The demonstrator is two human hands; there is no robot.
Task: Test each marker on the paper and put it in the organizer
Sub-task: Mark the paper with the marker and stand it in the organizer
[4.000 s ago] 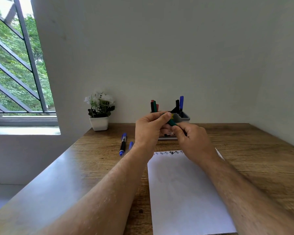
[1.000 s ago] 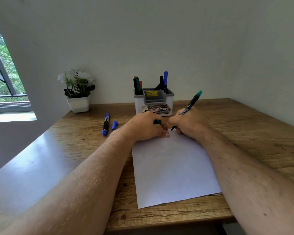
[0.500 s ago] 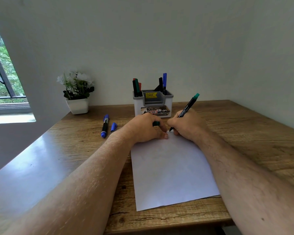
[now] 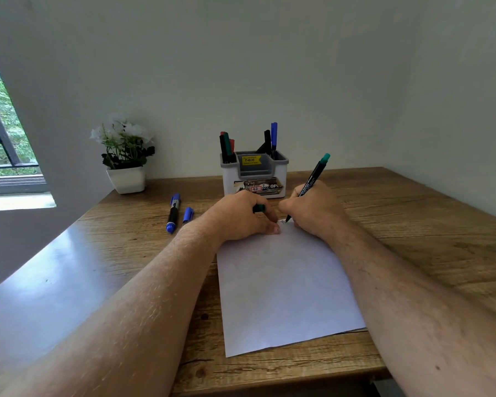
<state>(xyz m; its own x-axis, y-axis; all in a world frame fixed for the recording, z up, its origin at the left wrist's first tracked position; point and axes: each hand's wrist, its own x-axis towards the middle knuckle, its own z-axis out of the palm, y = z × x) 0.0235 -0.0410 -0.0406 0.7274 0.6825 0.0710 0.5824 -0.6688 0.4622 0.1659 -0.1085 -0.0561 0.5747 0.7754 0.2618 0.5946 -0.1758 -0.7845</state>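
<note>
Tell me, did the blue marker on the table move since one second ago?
No. The blue marker lies left of the organizer, near the plant pot, as before.

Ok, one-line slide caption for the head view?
Right hand tests the green-capped black marker at the white paper sheet's top edge while the left hand holds its green cap.

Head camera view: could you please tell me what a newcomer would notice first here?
The right hand writing with a green marker at the far edge of the white paper. The left hand rests beside it, holding the green cap. Behind them stands the organizer with several markers.
</note>
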